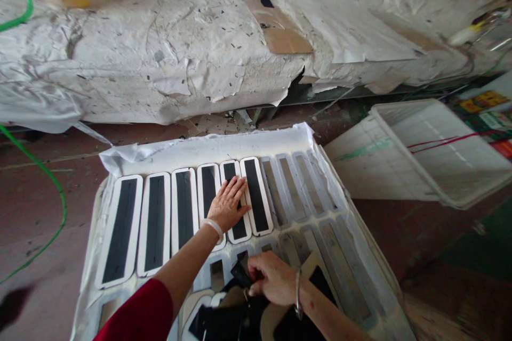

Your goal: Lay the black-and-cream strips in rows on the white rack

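the left hand [228, 203] lies flat, fingers spread a little and pressed down on the black-centred strips [236, 200] in the far row of the white moulded tray [352, 256], its palm over the fifth strip from the left and its fingertips reaching the sixth. six of these strips, each a long black panel with a white rounded border, sit side by side in their slots, filling the left part of that row. the slots to the right of them [294, 189] show only bare grey bottoms, and so do most of the slots in the near row.

the right hand [274, 278] is at the near edge of the tray, fingers curled and pinching into a loose pile of dark pieces [232, 319]; just what it grips within the pile i cannot tell. a bangle sits on each wrist, and a red sleeve [140, 311] covers the left upper arm.

as i judge it, the step in hand is seating a strip in its slot while the other hand draws the next piece from the pile. the next move calls for one piece lifted clear of the rest, turned lengthways, and laid into the first bare slot just right of the sixth strip, then pressed flush.

a white crate [424, 154] stands to the right, well apart from the tray, and a green cable [52, 181] runs across the floor on the left.
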Action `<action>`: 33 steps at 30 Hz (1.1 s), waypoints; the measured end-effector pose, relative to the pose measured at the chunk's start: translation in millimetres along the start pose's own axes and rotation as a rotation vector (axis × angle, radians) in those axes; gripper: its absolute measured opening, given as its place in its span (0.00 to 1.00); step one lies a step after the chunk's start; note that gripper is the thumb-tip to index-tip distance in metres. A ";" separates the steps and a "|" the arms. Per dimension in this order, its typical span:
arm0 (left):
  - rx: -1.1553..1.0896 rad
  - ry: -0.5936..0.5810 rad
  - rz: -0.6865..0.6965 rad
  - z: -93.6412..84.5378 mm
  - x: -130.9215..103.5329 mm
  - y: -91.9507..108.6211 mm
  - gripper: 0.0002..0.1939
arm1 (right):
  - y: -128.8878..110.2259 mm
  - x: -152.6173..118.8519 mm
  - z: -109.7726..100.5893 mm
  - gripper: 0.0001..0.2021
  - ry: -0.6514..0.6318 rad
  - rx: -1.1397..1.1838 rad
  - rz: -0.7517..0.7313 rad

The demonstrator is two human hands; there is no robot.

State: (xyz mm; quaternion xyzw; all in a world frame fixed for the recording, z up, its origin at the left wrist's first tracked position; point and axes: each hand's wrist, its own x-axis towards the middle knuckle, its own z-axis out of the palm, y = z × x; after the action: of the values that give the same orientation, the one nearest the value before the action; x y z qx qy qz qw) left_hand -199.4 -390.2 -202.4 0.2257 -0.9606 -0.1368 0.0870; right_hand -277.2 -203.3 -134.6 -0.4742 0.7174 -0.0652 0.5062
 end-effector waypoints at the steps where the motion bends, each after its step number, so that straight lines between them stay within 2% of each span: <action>1: 0.003 0.004 0.004 0.7 0.1 -0.1 0.35 | -2.4 -2.4 -1.8 0.07 0.015 0.006 -0.011; 3: 0.005 0.010 0.013 2.1 0.4 -0.3 0.36 | -1.6 -5.9 -11.3 0.02 0.092 -0.006 -0.019; 6: 0.004 0.019 0.027 4.3 1.2 -0.3 0.35 | 15.8 -13.9 -36.6 0.12 0.196 -0.058 -0.030; 9: 0.004 0.027 0.038 6.6 1.4 -0.4 0.35 | 41.1 -32.9 -57.0 0.12 0.177 -0.136 -0.053; 11: 0.010 0.028 0.045 7.9 1.1 -0.5 0.35 | 52.0 -48.1 -59.3 0.17 0.119 -0.202 -0.082; 14: 0.029 0.030 0.052 9.3 0.4 -0.7 0.36 | 54.6 -65.7 -51.2 0.22 0.081 -0.295 -0.126; 17: 0.056 0.041 0.055 10.0 0.3 -1.0 0.35 | 50.1 -78.9 -48.2 0.13 0.119 -0.367 -0.157; 19: 0.072 0.052 0.061 10.1 0.6 -1.1 0.35 | 49.3 -90.1 -54.0 0.05 0.223 -0.479 -0.239; 22: 0.085 0.076 0.072 10.2 1.4 -1.0 0.35 | 54.0 -108.6 -62.4 0.08 0.523 -0.743 -0.428; 24: 0.085 0.093 0.081 10.8 1.7 -1.0 0.35 | 60.9 -116.8 -57.1 0.09 0.644 -0.860 -0.483; 25: 0.085 0.102 0.085 11.5 1.8 -1.2 0.35 | 65.3 -119.0 -49.7 0.10 0.652 -0.883 -0.453; 27: 0.083 0.118 0.094 13.5 1.8 -1.8 0.35 | 76.0 -121.0 -26.6 0.18 0.601 -0.844 -0.293; 29: 0.084 0.133 0.099 16.0 1.8 -2.5 0.36 | 87.3 -122.9 1.3 0.31 0.545 -0.675 -0.103; 30: 0.084 0.140 0.099 17.2 1.9 -2.7 0.36 | 92.2 -124.4 14.3 0.34 0.547 -0.552 -0.030; 31: 0.084 0.145 0.097 18.1 1.9 -2.9 0.36 | 96.1 -126.2 25.5 0.33 0.572 -0.410 0.041; 33: 0.081 0.152 0.097 19.0 2.0 -2.7 0.37 | 99.4 -128.3 40.6 0.23 0.689 -0.103 0.233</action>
State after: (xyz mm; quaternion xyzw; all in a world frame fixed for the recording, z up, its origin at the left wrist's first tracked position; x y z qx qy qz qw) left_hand -204.5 -389.3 -221.0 0.1921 -0.9658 -0.0760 0.1570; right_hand -301.4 -38.0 -125.8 -0.3642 0.8974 -0.1269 0.2144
